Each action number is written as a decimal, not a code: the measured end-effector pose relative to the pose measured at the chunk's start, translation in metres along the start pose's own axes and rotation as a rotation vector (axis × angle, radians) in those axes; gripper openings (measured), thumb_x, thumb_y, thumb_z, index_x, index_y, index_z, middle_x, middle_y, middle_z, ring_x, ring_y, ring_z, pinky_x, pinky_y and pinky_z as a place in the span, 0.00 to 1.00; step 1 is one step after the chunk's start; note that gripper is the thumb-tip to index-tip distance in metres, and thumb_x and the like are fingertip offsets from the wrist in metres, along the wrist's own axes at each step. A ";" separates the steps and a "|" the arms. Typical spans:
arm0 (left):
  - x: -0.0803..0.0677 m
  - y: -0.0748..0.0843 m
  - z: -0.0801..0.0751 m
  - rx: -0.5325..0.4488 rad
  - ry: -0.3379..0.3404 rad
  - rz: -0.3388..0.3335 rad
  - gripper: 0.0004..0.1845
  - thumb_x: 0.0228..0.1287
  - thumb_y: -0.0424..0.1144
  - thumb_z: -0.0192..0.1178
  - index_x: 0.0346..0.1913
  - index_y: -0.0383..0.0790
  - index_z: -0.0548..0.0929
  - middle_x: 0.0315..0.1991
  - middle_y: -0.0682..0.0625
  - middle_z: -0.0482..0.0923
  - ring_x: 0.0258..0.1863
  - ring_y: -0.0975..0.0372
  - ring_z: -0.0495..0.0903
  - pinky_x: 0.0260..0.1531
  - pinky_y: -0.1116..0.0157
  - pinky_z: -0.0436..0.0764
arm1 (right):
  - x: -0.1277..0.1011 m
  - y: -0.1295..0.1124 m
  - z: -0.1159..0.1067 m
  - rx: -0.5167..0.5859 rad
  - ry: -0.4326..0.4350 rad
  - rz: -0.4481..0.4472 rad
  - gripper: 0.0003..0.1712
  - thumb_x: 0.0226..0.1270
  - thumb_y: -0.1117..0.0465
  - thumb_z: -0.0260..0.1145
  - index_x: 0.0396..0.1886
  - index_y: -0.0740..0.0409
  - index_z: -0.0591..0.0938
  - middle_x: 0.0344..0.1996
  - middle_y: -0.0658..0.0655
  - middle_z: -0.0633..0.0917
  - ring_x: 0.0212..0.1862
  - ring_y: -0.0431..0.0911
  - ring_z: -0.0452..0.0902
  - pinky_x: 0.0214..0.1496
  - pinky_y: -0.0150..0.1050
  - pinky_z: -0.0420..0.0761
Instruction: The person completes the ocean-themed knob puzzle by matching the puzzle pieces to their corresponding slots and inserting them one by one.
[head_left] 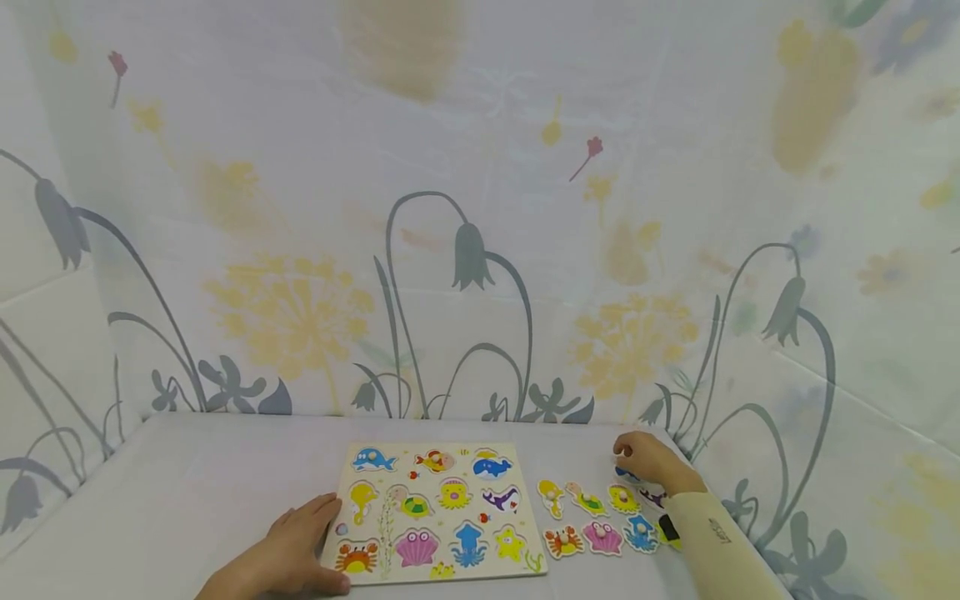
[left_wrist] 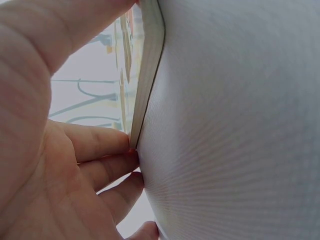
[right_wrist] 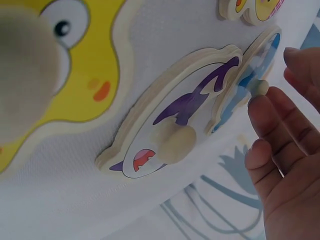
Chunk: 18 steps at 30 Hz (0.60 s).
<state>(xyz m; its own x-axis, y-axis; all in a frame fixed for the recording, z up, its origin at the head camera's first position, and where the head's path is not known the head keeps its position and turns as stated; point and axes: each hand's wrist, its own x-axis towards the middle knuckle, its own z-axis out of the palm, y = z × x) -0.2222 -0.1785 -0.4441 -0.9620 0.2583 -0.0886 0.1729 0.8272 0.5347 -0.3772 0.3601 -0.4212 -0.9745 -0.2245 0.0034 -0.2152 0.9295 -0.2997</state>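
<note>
Blue whale piece (right_wrist: 250, 82) has its knob pinched by right-hand fingers (right_wrist: 267, 112); left-hand fingers (left_wrist: 100, 142), relaxed, touch the puzzle board (head_left: 438, 508) edge.

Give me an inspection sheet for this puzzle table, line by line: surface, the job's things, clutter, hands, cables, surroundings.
Surface: pale grey cloth-covered table.
Job's things: wooden sea-animal puzzle board lying flat; loose wooden animal pieces in rows to its right; blue fish piece with a small wooden knob partly overlapping a purple whale piece.
Clutter: nothing seen.
Hands: left hand rests flat at the board's near left corner, fingers against its edge; right hand is at the blue fish piece, fingertips at its knob; a firm pinch is not certain.
Cables: nothing seen.
Surroundings: white fabric backdrop with grey and yellow flower print on three sides.
</note>
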 end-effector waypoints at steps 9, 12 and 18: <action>0.001 0.001 0.000 -0.003 0.002 -0.008 0.58 0.30 0.57 0.79 0.64 0.27 0.68 0.66 0.31 0.62 0.66 0.38 0.59 0.62 0.32 0.49 | 0.001 0.007 0.006 0.012 0.025 -0.022 0.03 0.57 0.67 0.67 0.32 0.59 0.82 0.27 0.52 0.76 0.30 0.45 0.69 0.33 0.42 0.74; 0.001 0.001 0.000 0.001 -0.001 -0.012 0.58 0.30 0.58 0.79 0.64 0.27 0.68 0.66 0.31 0.62 0.66 0.38 0.59 0.62 0.32 0.49 | 0.002 0.008 0.007 0.012 0.029 -0.031 0.03 0.56 0.67 0.67 0.30 0.58 0.81 0.26 0.51 0.76 0.30 0.45 0.69 0.33 0.41 0.74; 0.001 0.002 0.000 0.007 -0.006 -0.018 0.58 0.30 0.58 0.79 0.64 0.27 0.68 0.66 0.32 0.62 0.66 0.39 0.59 0.62 0.32 0.50 | 0.001 0.010 0.007 0.008 0.013 -0.020 0.02 0.57 0.67 0.66 0.31 0.58 0.82 0.28 0.51 0.78 0.31 0.45 0.71 0.35 0.44 0.78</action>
<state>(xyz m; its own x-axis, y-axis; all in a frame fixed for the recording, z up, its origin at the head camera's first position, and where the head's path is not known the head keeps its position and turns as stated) -0.2230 -0.1770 -0.4430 -0.9636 0.2463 -0.1036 0.1569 0.8354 0.5267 -0.3799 0.3673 -0.4308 -0.9707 -0.2394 0.0224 -0.2346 0.9225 -0.3066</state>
